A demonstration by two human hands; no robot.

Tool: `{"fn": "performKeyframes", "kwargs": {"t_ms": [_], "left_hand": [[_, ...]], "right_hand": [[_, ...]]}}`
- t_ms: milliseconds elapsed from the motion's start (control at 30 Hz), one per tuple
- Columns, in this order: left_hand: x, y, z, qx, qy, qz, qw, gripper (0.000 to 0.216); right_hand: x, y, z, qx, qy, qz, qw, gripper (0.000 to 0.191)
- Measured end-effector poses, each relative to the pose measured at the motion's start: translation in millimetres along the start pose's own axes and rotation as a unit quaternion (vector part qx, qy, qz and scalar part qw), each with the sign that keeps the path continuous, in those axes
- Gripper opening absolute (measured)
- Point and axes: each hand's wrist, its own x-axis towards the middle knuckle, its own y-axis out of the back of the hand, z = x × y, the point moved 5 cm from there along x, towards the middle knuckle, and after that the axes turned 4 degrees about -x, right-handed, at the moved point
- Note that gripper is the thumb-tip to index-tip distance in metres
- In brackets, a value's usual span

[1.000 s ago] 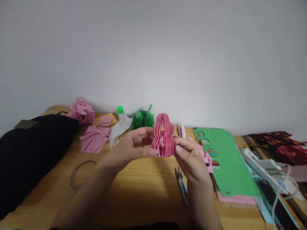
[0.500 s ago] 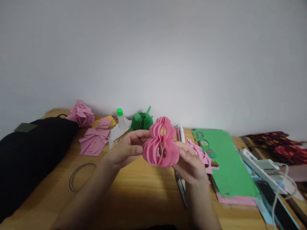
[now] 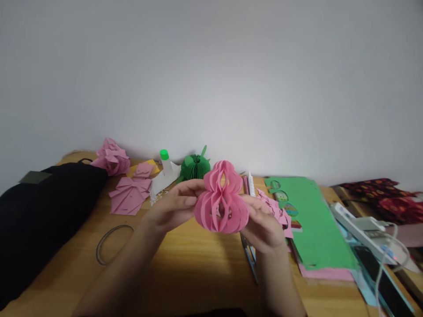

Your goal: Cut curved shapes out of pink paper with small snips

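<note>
Both hands hold a pink paper gourd [image 3: 222, 199] of fanned-out layers just above the wooden table [image 3: 185, 268]. My left hand [image 3: 172, 206] grips its left side with curled fingers. My right hand [image 3: 264, 222] wraps around its right and back, mostly hidden behind the paper. The gourd stands upright, its layers spread into a round shape with small slits showing in the middle.
A black bag [image 3: 39, 211] fills the left. Behind lie pink paper scraps [image 3: 130, 193], a crumpled pink paper ball [image 3: 111, 157], a green-capped glue bottle [image 3: 166, 162] and a green paper ball [image 3: 195, 166]. Small scissors [image 3: 249, 259] lie under my right wrist. Green sheets [image 3: 313, 224] and a white power strip [image 3: 360, 231] sit right.
The pink paper piece was folded narrow; my hands have fanned it open into a full round gourd and lowered it slightly toward me.
</note>
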Motion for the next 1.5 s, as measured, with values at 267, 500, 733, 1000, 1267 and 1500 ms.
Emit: {"fn": "performKeyframes", "kwargs": {"t_ms": [267, 500, 733, 1000, 1267, 1500], "left_hand": [[2, 1, -2, -0.003, 0.026, 0.034, 0.999, 0.027], [4, 5, 2, 0.030, 0.006, 0.065, 0.997, 0.026], [-8, -1, 25, 0.408, -0.185, 0.198, 0.872, 0.018], [-22, -60, -12, 0.814, -0.333, 0.113, 0.462, 0.014], [-68, -70, -35, 0.769, -0.324, 0.057, 0.549, 0.012], [-86, 4, -73, 0.487, -0.024, 0.100, 0.868, 0.021]], "right_hand": [[-4, -2, -2, -0.073, 0.040, 0.003, 0.996, 0.025], [1, 10, 4, -0.060, 0.013, 0.044, 0.997, 0.022], [6, 28, 4, -0.242, 0.035, 0.257, 0.935, 0.032], [-17, 11, 35, -0.084, -0.041, 0.219, 0.971, 0.040], [-51, 15, 79, 0.054, -0.104, 0.223, 0.968, 0.039], [-83, 6, 100, -0.093, -0.130, 0.122, 0.980, 0.037]]}}
